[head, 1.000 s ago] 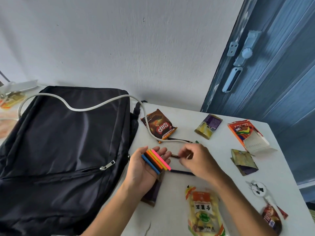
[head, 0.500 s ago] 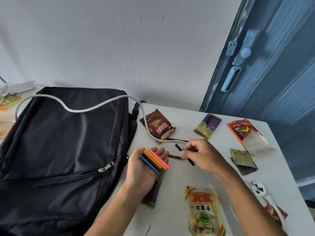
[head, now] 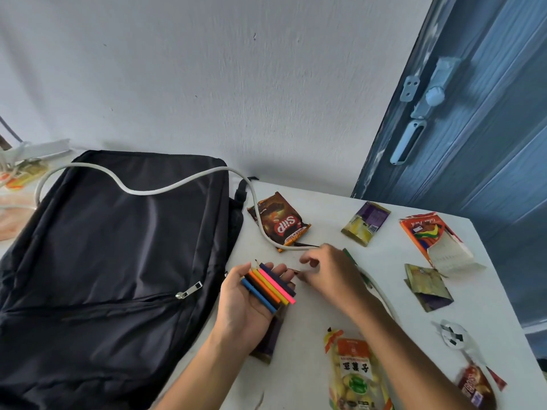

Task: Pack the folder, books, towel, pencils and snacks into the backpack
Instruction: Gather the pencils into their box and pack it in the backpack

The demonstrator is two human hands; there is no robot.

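Observation:
The black backpack (head: 118,247) lies flat on the left, its zips closed. My left hand (head: 245,309) is palm up beside it and holds several coloured pencils (head: 269,287). My right hand (head: 331,276) hovers just right of them, fingers loosely curled and apart, its fingertips at a brown pencil (head: 294,271) lying on the table. A green pencil (head: 350,257) shows behind that hand. Snacks lie around: a brown Siip packet (head: 279,221), a purple-yellow packet (head: 365,221), a gold packet (head: 426,287), a yellow bag (head: 355,377) and a red packet (head: 476,386).
A white cable (head: 148,189) runs over the backpack and under my right hand. An opened orange pencil box (head: 429,235) lies at the right. A dark packet (head: 269,341) sits under my left wrist. A blue door (head: 473,113) stands behind the table's right edge.
My right hand picked a dark blue pencil off the table and laid it with the pencils in my left hand. It has now moved to the brown pencil.

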